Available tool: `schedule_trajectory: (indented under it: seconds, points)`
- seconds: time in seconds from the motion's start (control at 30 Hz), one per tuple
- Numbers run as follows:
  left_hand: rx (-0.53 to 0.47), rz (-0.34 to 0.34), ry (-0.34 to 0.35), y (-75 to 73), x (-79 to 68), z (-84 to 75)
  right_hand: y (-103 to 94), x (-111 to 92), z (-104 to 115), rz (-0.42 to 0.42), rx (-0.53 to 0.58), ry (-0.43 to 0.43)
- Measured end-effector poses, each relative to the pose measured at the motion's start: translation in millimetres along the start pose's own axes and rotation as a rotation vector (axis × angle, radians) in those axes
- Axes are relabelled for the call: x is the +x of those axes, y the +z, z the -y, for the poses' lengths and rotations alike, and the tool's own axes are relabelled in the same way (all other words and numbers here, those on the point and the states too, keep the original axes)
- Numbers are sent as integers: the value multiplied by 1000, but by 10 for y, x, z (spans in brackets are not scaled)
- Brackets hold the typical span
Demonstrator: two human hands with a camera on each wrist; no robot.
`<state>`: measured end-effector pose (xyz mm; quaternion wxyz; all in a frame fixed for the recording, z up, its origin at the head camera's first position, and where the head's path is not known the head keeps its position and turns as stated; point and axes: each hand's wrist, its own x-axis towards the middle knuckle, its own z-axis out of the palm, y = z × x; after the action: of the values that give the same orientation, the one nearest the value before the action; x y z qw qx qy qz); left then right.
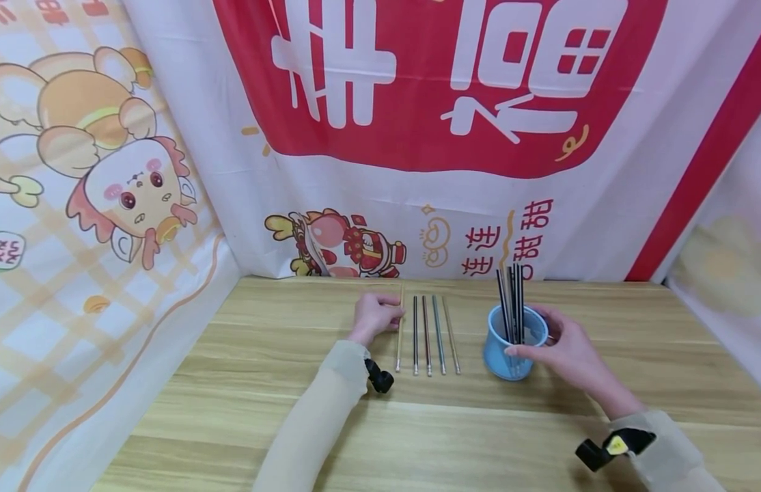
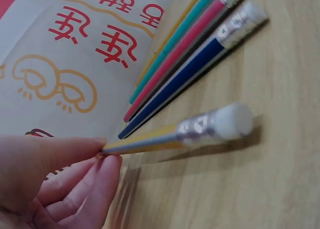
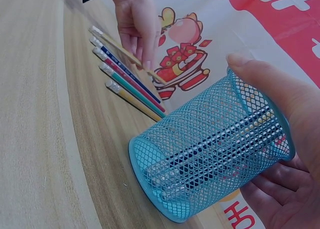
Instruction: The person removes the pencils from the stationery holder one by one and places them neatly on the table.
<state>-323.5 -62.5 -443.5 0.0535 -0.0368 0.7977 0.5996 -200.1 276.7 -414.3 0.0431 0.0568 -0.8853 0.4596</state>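
Observation:
My left hand (image 1: 376, 316) pinches a yellow pencil (image 2: 145, 144) between thumb and fingers, near its far end. In the left wrist view its white eraser end points away from the hand, over the table. To its right lie a dark blue pencil (image 1: 415, 335), a red pencil (image 1: 426, 335), a teal pencil (image 1: 438, 335) and another yellow pencil (image 1: 451, 335), side by side, eraser ends toward me. My right hand (image 1: 571, 352) grips a light blue mesh pen cup (image 3: 195, 144) round its right side, thumb at the rim. Several dark pencils (image 1: 512, 301) stand in the cup.
The wooden table (image 1: 454, 444) reaches back to a hanging white and red cloth (image 1: 380, 164) with printed characters. A cloth with a cartoon animal (image 1: 110, 137) hangs along the left side. Each wrist wears a small black camera, such as the left one (image 1: 379, 377).

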Motion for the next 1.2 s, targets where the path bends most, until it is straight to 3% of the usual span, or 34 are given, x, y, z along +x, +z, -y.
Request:
schedule_trajectory:
  seconds: [0.67,1.2]
  points:
    - [153,-65,-38,79,-15,-4,-11,1,-7,2,-15,1]
    - [174,-92,-53,83,-22,-11,-3,-10,-10,0,-10,1]
